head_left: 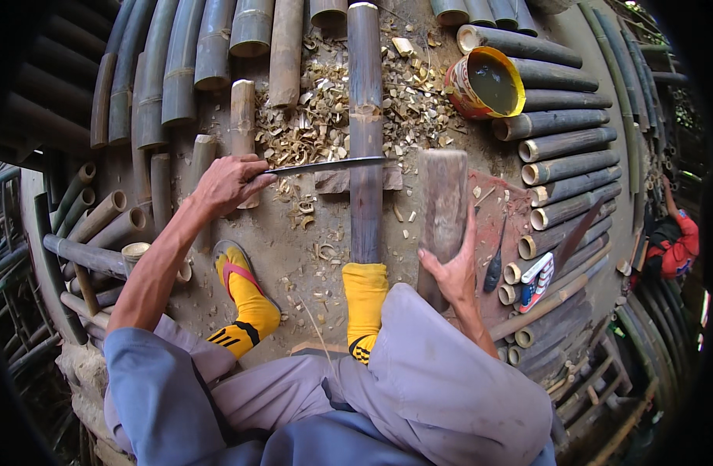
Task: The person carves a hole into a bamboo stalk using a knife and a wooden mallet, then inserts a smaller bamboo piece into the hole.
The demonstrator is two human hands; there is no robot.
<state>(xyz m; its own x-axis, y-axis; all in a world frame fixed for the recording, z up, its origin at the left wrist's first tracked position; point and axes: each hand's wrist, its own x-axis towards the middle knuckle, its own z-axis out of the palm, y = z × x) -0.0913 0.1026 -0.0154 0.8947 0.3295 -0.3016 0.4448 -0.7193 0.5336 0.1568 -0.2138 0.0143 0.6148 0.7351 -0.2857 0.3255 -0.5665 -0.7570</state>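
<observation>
My left hand (230,185) is closed round the handle end of a long thin knife (325,165). Its blade lies crosswise over a dark bamboo pole (366,206) that runs straight away from me. Close to the pole's near end is my foot in a yellow sock (366,299). A brownish block (331,182) props the pole just below the blade. To the pole's right, my right hand (453,276) grips a thick wooden block (443,198), slightly blurred and held upright, apart from the knife. The handle inside my left fist is hidden.
Pale bamboo chips (310,128) litter the ground. A yellow-rimmed bucket of murky liquid (488,81) stands far right. Bamboo sections (570,145) lie in rows on both sides. A black-handled tool (493,272) and a handsaw (536,279) rest at right; beyond is a person in red (674,245).
</observation>
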